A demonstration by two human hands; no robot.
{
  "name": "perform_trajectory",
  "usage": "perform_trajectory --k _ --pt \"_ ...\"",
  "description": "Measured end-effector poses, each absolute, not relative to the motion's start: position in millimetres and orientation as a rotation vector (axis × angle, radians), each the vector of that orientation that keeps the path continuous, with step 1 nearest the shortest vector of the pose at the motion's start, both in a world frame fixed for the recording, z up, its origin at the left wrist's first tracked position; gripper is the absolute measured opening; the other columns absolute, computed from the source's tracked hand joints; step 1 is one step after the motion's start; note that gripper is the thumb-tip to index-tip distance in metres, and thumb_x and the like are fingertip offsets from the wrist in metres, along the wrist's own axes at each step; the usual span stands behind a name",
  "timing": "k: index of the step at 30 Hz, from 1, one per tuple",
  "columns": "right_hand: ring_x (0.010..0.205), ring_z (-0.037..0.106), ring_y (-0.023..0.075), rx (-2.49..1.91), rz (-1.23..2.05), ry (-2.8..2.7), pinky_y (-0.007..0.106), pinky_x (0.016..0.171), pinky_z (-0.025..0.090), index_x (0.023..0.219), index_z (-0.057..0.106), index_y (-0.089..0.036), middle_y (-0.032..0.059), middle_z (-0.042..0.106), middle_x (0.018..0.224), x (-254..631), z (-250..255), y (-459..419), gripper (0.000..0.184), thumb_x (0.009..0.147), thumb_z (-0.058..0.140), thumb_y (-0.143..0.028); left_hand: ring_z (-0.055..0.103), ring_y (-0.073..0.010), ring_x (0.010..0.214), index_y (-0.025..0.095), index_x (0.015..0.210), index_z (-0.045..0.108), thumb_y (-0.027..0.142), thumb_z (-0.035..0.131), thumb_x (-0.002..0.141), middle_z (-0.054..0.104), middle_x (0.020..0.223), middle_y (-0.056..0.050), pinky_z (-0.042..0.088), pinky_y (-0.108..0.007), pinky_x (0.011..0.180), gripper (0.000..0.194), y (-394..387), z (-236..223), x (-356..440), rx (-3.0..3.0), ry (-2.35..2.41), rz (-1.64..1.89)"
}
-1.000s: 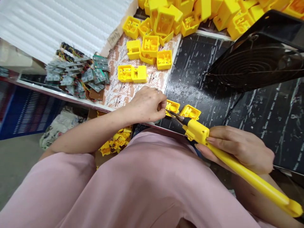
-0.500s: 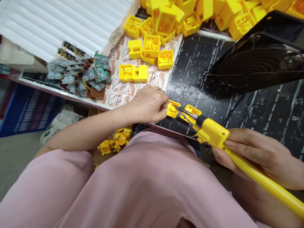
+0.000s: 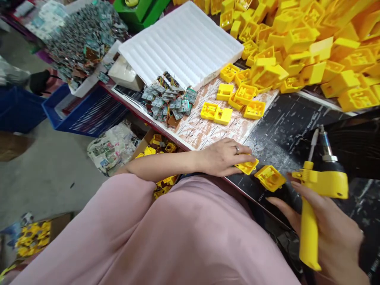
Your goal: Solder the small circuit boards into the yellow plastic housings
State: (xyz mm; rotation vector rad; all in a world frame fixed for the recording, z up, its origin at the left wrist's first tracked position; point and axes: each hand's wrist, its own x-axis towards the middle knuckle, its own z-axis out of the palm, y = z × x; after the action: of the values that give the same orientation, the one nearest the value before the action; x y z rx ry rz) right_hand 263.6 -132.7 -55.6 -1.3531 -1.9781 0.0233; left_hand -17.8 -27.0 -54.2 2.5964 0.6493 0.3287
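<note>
At the near edge of the bench (image 3: 274, 134), left hand (image 3: 224, 158) grasps open yellow plastic box (image 3: 248, 166) — right hand (image 3: 338, 231) holds yellow plastic soldering gun (image 3: 320, 184).

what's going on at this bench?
The left hand has its fingers on an open yellow housing near the edge of the black tabletop. The right hand holds a yellow soldering gun, its metal tip clear of the housings. A second open housing sits between the hands. Wired circuit boards are heaped off to the left.
</note>
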Motion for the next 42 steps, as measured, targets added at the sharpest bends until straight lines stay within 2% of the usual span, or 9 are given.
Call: perform_trajectory --k 3,6,11,14,16,23,29,35,42 --pt "0.072 0.072 0.0238 -1.304 -0.122 -2.207 0.035 0.06 0.059 0.152 0.041 -0.029 0.005 0.075 0.099 257.5 -66.8 -124.5 0.082 0.08 0.079 -0.046 0.068 -0.0231 0.111 0.015 0.136 0.058 0.046 0.058 0.094 0.069 0.128 -0.014 0.051 -0.033 0.097 0.053 -20.7 -24.4 -54.3 2.375 0.616 0.268" --pt "0.074 0.072 0.022 -1.321 -0.146 -2.2 0.032 0.064 0.058 0.152 0.04 -0.026 0.0045 0.073 0.099 251.7 -73.3 -120.5 0.077 0.085 0.076 -0.038 0.07 -0.0197 0.105 0.024 0.132 0.062 0.048 0.065 0.089 0.074 0.119 -0.006 0.053 -0.027 0.091 0.049 2.6 25.6 -105.8 2.259 0.532 -0.116" --pt "0.072 0.071 0.0207 -1.29 -0.112 -2.19 0.03 0.063 0.056 0.148 0.044 -0.025 0.0047 0.072 0.097 233.6 -71.3 -114.7 0.071 0.086 0.075 -0.035 0.065 -0.0269 0.115 0.025 0.106 0.075 0.039 0.071 0.08 0.07 0.119 -0.004 0.053 -0.038 0.092 0.029 84.5 25.8 -139.8 2.571 1.228 0.195" --pt "0.078 0.072 0.0217 -1.277 -0.108 -2.197 0.03 0.067 0.057 0.143 0.049 -0.022 0.0071 0.072 0.102 225.1 -70.9 -111.6 0.067 0.084 0.077 -0.036 0.058 -0.0333 0.122 0.022 0.077 0.075 0.029 0.082 0.065 0.071 0.111 -0.006 0.05 -0.044 0.096 0.016 123.1 0.8 -127.4 2.766 1.414 0.123" --pt "0.084 0.072 0.0246 -1.271 -0.107 -2.209 0.034 0.074 0.058 0.143 0.048 -0.02 0.0096 0.072 0.107 223.4 -71.8 -111.0 0.07 0.082 0.078 -0.039 0.059 -0.03 0.116 0.02 0.072 0.073 0.025 0.086 0.06 0.072 0.106 -0.003 0.05 -0.044 0.098 0.018 130.0 2.7 -122.9 2.766 1.446 -0.003" --pt "0.082 0.073 0.027 -1.287 -0.134 -2.188 0.036 0.069 0.059 0.143 0.049 -0.02 0.0113 0.073 0.105 221.5 -72.0 -110.1 0.068 0.083 0.078 -0.034 0.053 0.0001 0.065 0.002 0.106 0.07 0.024 0.077 0.081 0.067 0.077 0.0 0.05 -0.025 0.073 0.034 103.8 54.0 -157.1 2.237 1.796 0.466" --pt "0.084 0.074 0.0261 -1.305 -0.178 -2.138 0.033 0.068 0.06 0.144 0.048 -0.019 0.0126 0.073 0.112 213.6 -70.9 -109.8 0.077 0.077 0.084 -0.03 0.055 0.0006 0.069 0.009 0.115 0.07 0.029 0.081 0.082 0.071 0.084 0.002 0.046 -0.014 0.064 0.04 100.7 19.8 -169.7 2.313 1.716 1.084" --pt "0.093 0.074 0.0233 -1.337 -0.118 -2.081 0.029 0.077 0.062 0.146 0.045 -0.023 0.0102 0.072 0.116 200.0 -70.2 -109.0 0.081 0.075 0.085 -0.027 0.053 0.0027 0.067 0.017 0.111 0.073 0.036 0.071 0.093 0.069 0.091 0.005 0.041 -0.012 0.056 0.026 102.5 13.8 -153.2 2.357 0.898 1.689" --pt "0.1 0.073 0.0217 -1.381 -0.048 -2.056 0.03 0.085 0.061 0.141 0.046 -0.023 0.0091 0.069 0.123 184.6 -64.8 -104.3 0.07 0.081 0.08 -0.026 0.058 0.0018 0.062 0.008 0.1 0.068 0.02 0.072 0.088 0.063 0.081 0.004 0.044 -0.012 0.056 0.018 61.9 29.1 -76.7 1.967 0.733 1.106"
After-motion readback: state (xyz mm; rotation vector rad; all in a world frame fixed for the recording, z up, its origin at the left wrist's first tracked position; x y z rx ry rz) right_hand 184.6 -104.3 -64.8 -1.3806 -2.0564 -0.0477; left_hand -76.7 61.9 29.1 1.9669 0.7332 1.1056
